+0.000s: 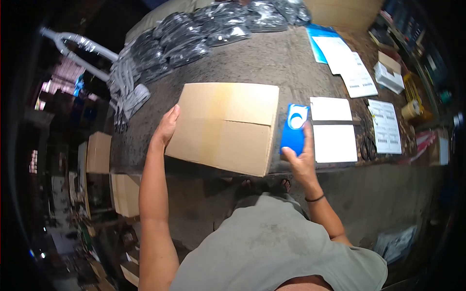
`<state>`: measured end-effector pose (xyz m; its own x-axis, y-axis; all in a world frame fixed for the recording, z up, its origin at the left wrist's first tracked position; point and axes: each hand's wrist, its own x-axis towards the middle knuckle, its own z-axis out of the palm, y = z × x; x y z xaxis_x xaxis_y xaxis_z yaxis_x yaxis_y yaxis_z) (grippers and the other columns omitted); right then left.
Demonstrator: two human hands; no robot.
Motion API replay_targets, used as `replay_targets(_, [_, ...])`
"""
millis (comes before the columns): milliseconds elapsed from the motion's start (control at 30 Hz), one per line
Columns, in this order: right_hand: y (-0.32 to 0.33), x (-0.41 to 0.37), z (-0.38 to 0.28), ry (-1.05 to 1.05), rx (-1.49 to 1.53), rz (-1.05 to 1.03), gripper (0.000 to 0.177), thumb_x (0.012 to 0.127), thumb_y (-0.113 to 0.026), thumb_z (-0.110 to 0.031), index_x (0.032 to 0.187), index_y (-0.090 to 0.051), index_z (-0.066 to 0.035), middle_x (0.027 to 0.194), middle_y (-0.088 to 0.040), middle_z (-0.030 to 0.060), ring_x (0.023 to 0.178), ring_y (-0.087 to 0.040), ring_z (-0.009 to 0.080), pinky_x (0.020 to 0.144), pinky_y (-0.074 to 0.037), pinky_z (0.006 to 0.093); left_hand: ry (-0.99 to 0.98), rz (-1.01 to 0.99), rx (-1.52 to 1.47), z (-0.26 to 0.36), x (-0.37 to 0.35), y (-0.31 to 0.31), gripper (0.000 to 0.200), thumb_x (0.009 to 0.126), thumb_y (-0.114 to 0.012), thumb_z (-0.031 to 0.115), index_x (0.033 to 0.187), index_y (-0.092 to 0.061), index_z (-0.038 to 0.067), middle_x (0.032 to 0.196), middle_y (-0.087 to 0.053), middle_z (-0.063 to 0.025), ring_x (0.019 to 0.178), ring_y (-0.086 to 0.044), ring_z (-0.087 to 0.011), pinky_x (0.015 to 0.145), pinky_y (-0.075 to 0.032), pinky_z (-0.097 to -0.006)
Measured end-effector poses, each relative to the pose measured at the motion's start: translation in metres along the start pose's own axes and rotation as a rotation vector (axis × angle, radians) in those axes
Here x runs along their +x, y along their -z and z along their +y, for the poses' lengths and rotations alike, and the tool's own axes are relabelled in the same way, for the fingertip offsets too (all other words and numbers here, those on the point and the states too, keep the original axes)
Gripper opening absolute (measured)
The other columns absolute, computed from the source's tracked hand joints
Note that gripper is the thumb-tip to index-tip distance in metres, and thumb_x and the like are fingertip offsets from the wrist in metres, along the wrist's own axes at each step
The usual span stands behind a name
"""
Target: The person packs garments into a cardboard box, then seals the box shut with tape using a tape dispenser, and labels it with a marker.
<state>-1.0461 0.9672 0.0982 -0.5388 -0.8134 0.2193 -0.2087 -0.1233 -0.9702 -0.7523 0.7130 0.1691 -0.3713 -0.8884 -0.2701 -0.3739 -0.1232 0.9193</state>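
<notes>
Head view: left hand [167, 127] flat against cardboard box [228, 126] edge; right hand [303, 157] grasping blue dispenser [293, 132].

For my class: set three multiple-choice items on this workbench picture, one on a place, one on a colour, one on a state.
1. Where does the left hand rest?
A. on the cardboard box, at its left side
B. on scissors
C. on white sheets

2. What colour is the handheld tool in the right hand?
A. red
B. blue
C. green

3. How is the box top?
A. closed flat
B. flaps standing open
C. torn off

Key:
1 A: the hand lies against the box's left edge.
2 B: the tool is bright blue.
3 A: the flaps lie flat, meeting at a seam.
</notes>
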Motion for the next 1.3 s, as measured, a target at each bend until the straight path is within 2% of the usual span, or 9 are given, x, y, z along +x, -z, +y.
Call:
replay_targets(133, [0.031, 0.037, -0.037, -0.043, 0.489, -0.059, 0.099, 0.076, -0.064, -0.005, 0.152, 0.000, -0.011, 0.119, -0.050, 0.0169, 0.091, -0.061, 0.0205, 0.078, -0.055, 0.0361, -0.057, 0.129, 0.272, 0.002, 0.001, -0.001, 0.050, 0.100, -0.036, 0.039, 0.118, -0.060, -0.001, 0.113, -0.065, -0.0193, 0.106, -0.061, -0.0279, 0.092, -0.045, -0.0369])
replay_targets(200, [0.037, 0.058, -0.063, -0.049, 0.677, -0.129, 0.101, 0.076, -0.074, -0.019, 0.151, -0.008, -0.007, 0.113, -0.054, 0.0153, 0.087, -0.061, 0.0204, 0.077, -0.055, 0.0369, -0.097, 0.362, 0.923, 0.017, -0.005, -0.009, 0.051, 0.098, -0.035, 0.040, 0.099, -0.067, 0.001, 0.098, -0.065, -0.0275, 0.097, -0.063, -0.0398, 0.084, -0.048, -0.0446])
replay_targets(333, [0.011, 0.067, -0.101, 0.185, 0.246, -0.266, 0.107, 0.073, -0.081, -0.034, 0.149, -0.014, -0.001, 0.123, -0.054, 0.0170, 0.098, -0.061, 0.0224, 0.088, -0.051, 0.0350, -0.136, 0.317, 1.205, 0.048, -0.025, -0.009, 0.047, 0.096, -0.043, 0.041, 0.087, -0.067, 0.001, 0.085, -0.065, -0.0271, 0.085, -0.064, -0.0412, 0.076, -0.050, -0.0477])
replay_targets(467, [-0.012, 0.072, -0.122, 0.473, -0.256, -0.501, 0.108, 0.069, -0.084, -0.028, 0.146, -0.017, 0.007, 0.125, -0.054, 0.0257, 0.110, -0.058, 0.0354, 0.095, -0.045, 0.0399, -0.295, 0.348, 0.644, 0.079, -0.033, -0.004, 0.042, 0.093, -0.054, 0.041, 0.093, -0.067, 0.001, 0.085, -0.066, -0.0222, 0.080, -0.067, -0.0324, 0.074, -0.052, -0.0422])
replay_targets(600, [-0.035, 0.081, -0.147, 0.674, -0.476, -0.614, 0.090, 0.070, -0.081, -0.028, 0.138, -0.035, 0.008, 0.097, -0.064, 0.0197, 0.091, -0.063, 0.0335, 0.097, -0.041, 0.0449, -0.755, -0.103, 0.057, 0.084, -0.017, -0.017, 0.061, 0.090, -0.057, 0.054, 0.120, -0.060, 0.001, 0.101, -0.064, -0.0073, 0.087, -0.059, -0.0159, 0.078, -0.048, -0.0300])
replay_targets(800, [-0.060, 0.085, -0.160, 0.744, -0.586, -0.666, 0.085, 0.068, -0.082, -0.026, 0.136, -0.041, 0.004, 0.090, -0.064, 0.0166, 0.085, -0.062, 0.0344, 0.098, -0.039, 0.0458, -0.470, -0.756, -0.353, 0.103, 0.005, -0.015, 0.074, 0.081, -0.063, 0.063, 0.119, -0.060, 0.000, 0.096, -0.064, -0.0080, 0.087, -0.058, -0.0122, 0.079, -0.047, -0.0260])
replay_targets(967, [-0.080, 0.094, -0.186, 0.540, -0.502, -0.704, 0.089, 0.057, -0.085, -0.016, 0.134, -0.045, 0.006, 0.105, -0.063, 0.0239, 0.097, -0.063, 0.0375, 0.092, -0.045, 0.0413, -0.531, -0.618, -0.396, 0.110, 0.001, -0.002, 0.013, 0.093, -0.061, 0.014, 0.085, -0.062, 0.004, 0.071, -0.060, 0.0031, 0.061, -0.051, -0.0019, 0.053, -0.040, -0.0176])
replay_targets(1067, [-0.085, 0.106, -0.204, 0.220, -0.264, -0.660, 0.093, 0.056, -0.088, -0.024, 0.133, -0.047, 0.007, 0.121, -0.060, 0.0232, 0.112, -0.060, 0.0279, 0.097, -0.041, 0.0326, -0.776, -0.198, -0.237, 0.101, 0.013, 0.015, 0.014, 0.093, -0.061, 0.018, 0.086, -0.063, 0.006, 0.071, -0.059, 0.0036, 0.058, -0.048, -0.0004, 0.049, -0.037, -0.0165])
replay_targets(1300, [-0.099, 0.148, -0.206, -0.175, -0.239, -0.959, 0.084, 0.061, -0.085, -0.024, 0.130, -0.051, 0.006, 0.114, -0.065, 0.0207, 0.111, -0.061, 0.0261, 0.099, -0.040, 0.0319, -0.211, -0.180, -0.642, 0.027, 0.013, 0.042, 0.019, 0.091, -0.065, 0.024, 0.090, -0.059, 0.005, 0.076, -0.059, 0.0012, 0.062, -0.049, -0.0021, 0.051, -0.040, -0.0169])
